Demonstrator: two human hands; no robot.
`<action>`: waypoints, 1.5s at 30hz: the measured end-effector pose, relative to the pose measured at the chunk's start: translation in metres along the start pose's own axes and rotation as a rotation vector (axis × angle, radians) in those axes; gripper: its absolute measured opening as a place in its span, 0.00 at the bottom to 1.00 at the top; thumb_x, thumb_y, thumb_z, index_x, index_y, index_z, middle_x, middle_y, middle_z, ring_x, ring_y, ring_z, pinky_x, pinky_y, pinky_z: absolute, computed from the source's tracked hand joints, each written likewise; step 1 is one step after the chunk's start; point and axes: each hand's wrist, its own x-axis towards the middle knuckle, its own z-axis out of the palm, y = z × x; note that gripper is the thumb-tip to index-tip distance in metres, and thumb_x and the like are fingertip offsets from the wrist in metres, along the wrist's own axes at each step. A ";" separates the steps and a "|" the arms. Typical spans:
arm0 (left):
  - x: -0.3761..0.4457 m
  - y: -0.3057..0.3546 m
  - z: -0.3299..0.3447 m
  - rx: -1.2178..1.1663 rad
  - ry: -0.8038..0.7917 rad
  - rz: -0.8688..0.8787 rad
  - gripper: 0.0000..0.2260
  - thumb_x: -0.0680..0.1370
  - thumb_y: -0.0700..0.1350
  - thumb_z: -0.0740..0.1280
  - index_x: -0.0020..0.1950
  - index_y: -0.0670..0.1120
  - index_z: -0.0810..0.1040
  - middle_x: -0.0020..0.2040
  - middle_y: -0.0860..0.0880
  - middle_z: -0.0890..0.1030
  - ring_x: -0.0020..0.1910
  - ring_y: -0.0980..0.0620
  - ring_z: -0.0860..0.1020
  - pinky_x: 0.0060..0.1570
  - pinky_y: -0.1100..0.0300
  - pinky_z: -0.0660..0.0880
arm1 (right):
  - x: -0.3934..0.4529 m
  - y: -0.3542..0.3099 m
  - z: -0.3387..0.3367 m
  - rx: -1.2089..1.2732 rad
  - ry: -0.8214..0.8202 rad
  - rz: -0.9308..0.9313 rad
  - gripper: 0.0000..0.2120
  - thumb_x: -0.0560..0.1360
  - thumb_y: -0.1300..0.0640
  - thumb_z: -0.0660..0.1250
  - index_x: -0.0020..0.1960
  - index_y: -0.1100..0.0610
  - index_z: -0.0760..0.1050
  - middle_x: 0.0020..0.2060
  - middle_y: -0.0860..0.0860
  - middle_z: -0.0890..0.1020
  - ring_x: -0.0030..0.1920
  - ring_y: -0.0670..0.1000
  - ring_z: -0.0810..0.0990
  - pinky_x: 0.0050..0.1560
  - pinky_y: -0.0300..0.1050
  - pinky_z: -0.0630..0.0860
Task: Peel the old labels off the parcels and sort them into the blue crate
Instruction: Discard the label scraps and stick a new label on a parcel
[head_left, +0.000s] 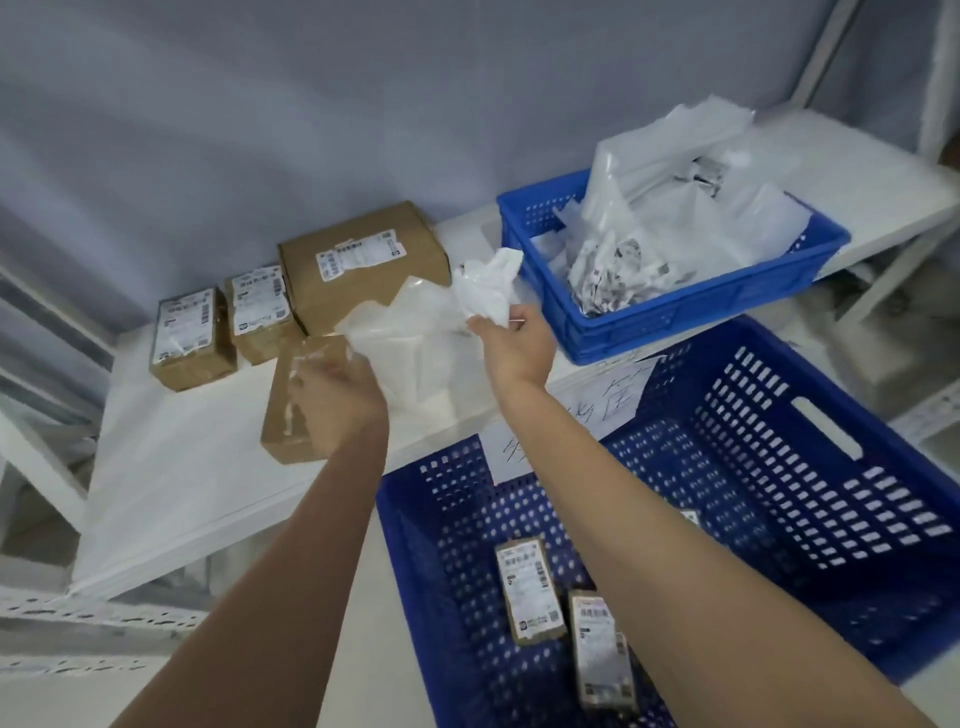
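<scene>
The white shelf (197, 467) carries everything ahead of you, and the big blue crate (779, 493) sits below its front edge at five o'clock, with two labelled parcels (530, 590) already lying on its floor. At one o'clock a smaller blue bin (691, 306) is heaped with crumpled white plastic and stripped labels. At eleven o'clock three labelled cardboard boxes (358, 260) wait in a row at the back of the shelf. Your left hand (332, 400) is curled round a small brown parcel (291, 415) wrapped in clear film, gripping it from its right side, at about ten o'clock from the crate. Your right hand (519, 343) pinches a wad of peeled white plastic (488, 291), held up just short of the bin's near corner, while looser translucent wrap hangs between your two hands. The parcel looks light and stiff, so hold it by its edges; the film is likely slippery. The plastic is soft and nearly weightless, and a fingertip pinch should do.
</scene>
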 end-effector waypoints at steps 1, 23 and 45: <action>-0.010 0.014 0.015 -0.045 -0.091 0.036 0.14 0.81 0.48 0.63 0.63 0.43 0.76 0.61 0.42 0.79 0.60 0.41 0.77 0.61 0.49 0.73 | 0.008 -0.008 -0.012 0.018 0.035 -0.014 0.11 0.73 0.59 0.72 0.51 0.58 0.72 0.35 0.42 0.74 0.34 0.42 0.73 0.32 0.36 0.66; -0.110 0.037 0.161 0.084 -0.475 0.689 0.23 0.81 0.36 0.60 0.77 0.45 0.65 0.74 0.43 0.69 0.72 0.46 0.68 0.70 0.55 0.64 | 0.168 -0.035 -0.118 -1.135 -0.087 -0.280 0.18 0.77 0.56 0.67 0.66 0.59 0.73 0.64 0.54 0.76 0.64 0.53 0.74 0.55 0.39 0.71; -0.097 0.061 0.182 -0.533 -0.345 -0.083 0.09 0.73 0.38 0.76 0.52 0.42 0.83 0.47 0.45 0.85 0.47 0.48 0.84 0.53 0.53 0.81 | 0.137 -0.022 -0.111 -0.418 0.025 -0.188 0.11 0.82 0.57 0.49 0.55 0.58 0.68 0.45 0.54 0.77 0.45 0.55 0.75 0.40 0.47 0.68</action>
